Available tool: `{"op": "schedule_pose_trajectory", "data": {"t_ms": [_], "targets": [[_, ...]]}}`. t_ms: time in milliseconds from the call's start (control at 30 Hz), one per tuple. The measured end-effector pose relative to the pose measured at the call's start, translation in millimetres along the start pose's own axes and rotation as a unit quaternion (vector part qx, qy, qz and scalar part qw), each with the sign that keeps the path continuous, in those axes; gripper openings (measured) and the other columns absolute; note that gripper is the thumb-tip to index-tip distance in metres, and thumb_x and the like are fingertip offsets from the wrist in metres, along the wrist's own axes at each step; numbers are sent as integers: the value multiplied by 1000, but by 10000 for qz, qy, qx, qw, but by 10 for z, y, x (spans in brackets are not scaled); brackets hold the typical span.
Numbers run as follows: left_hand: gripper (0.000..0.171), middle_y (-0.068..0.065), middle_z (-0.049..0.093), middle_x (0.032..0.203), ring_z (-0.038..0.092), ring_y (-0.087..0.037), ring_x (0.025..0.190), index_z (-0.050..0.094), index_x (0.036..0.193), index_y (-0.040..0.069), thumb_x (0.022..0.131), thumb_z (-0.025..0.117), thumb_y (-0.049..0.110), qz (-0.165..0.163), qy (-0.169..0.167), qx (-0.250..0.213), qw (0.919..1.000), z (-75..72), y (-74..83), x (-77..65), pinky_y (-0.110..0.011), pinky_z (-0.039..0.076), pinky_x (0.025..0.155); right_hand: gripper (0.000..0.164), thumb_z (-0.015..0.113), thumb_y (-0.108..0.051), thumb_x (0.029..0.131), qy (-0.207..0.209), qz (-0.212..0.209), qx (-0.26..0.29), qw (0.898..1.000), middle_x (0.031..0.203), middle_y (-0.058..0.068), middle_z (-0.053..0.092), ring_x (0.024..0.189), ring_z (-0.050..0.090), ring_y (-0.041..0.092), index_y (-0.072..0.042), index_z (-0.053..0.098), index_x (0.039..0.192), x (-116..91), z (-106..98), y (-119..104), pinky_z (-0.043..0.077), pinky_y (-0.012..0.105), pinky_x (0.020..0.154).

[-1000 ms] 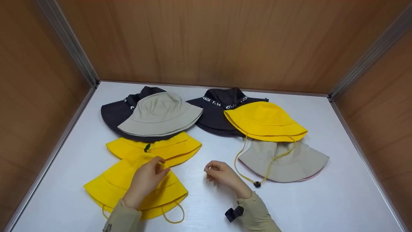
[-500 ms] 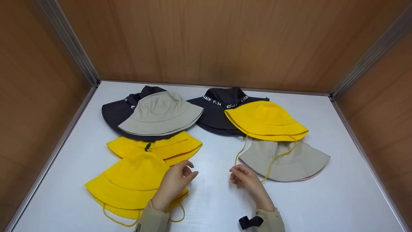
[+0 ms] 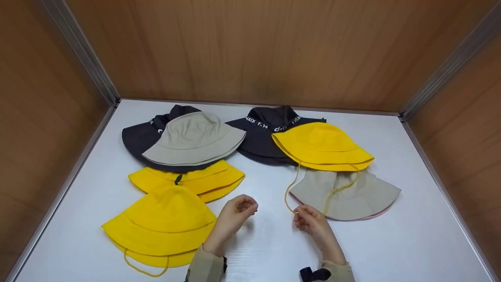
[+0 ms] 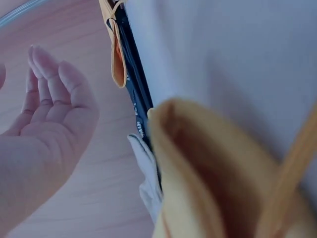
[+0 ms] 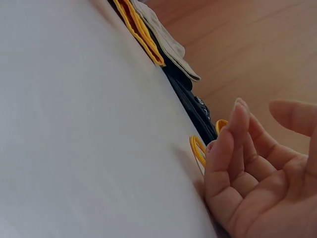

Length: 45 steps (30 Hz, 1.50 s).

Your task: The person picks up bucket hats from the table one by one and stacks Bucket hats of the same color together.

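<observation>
My left hand (image 3: 234,214) hovers over the white table between the hat groups, fingers loosely bent and holding nothing. The left wrist view shows its palm with the fingers relaxed. My right hand (image 3: 313,222) is at the yellow chin cord (image 3: 288,199) of the right-hand yellow bucket hat (image 3: 323,145). In the right wrist view its thumb stands apart from loosely bent fingers, with nothing gripped; whether they touch the cord I cannot tell. The cord's black stopper is hidden behind this hand. That yellow hat overlaps a black hat (image 3: 258,143) and a beige hat (image 3: 348,199).
On the left, a beige bucket hat (image 3: 195,137) lies on a black hat (image 3: 137,137). Below them are a yellow hat with a green leaf (image 3: 223,178) and another yellow hat with a cord (image 3: 156,227). Wooden walls (image 3: 250,51) enclose the white table (image 3: 430,227).
My left hand has moved right, off the front yellow hat and over bare table. My right hand has moved right to the cord of the right-hand yellow hat. The hats have stayed put.
</observation>
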<state>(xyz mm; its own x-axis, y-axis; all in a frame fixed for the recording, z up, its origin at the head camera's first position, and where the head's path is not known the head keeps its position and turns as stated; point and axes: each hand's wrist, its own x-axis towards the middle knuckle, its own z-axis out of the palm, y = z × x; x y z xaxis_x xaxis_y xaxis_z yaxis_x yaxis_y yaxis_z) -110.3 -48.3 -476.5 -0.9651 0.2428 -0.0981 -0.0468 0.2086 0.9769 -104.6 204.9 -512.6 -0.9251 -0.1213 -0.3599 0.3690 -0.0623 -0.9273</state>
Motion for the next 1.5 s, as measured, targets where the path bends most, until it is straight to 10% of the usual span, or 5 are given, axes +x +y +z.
{"op": "schedule_pose_trajectory", "data": {"t_ms": [400,833,1033,1333,1500], "targets": [[24,-4,60,87,58,-25,85,61,100,-1,93,61,21,-339,22,-529,9980,55,-38,28,-28,46,77,17,48,-13,99,21,-404,177,9990,77,-1,60,69,56,9,-10,62,91,81,-79,-349,49,23,70],[23,-4,60,89,57,-24,87,61,102,1,93,61,22,-561,-23,-616,9965,53,-20,24,-32,47,77,17,49,-21,98,1635,-102,1408,9764,97,-6,51,88,49,6,-17,43,114,496,-522,-1012,40,19,87],[23,-4,60,89,58,-25,86,61,102,1,93,61,22,-516,8,-568,9970,56,-45,29,-32,48,77,84,51,-30,95,1687,724,3571,9158,157,-6,-14,144,-4,6,-32,-13,149,669,-769,-1052,7,22,116],[23,-5,61,86,59,-27,85,61,99,0,92,62,22,-486,56,-424,9979,37,-53,10,-27,46,74,55,62,-23,88,2413,994,4782,8386,141,-12,36,128,33,4,-30,40,138,818,-886,-998,27,22,110],[23,-6,61,88,58,-25,86,61,100,1,92,62,23,-715,54,-427,9965,17,-49,10,-27,47,75,43,65,-25,87,2650,1383,4857,8214,121,-12,45,116,41,3,-30,47,126,905,-930,-986,30,21,107]]}}
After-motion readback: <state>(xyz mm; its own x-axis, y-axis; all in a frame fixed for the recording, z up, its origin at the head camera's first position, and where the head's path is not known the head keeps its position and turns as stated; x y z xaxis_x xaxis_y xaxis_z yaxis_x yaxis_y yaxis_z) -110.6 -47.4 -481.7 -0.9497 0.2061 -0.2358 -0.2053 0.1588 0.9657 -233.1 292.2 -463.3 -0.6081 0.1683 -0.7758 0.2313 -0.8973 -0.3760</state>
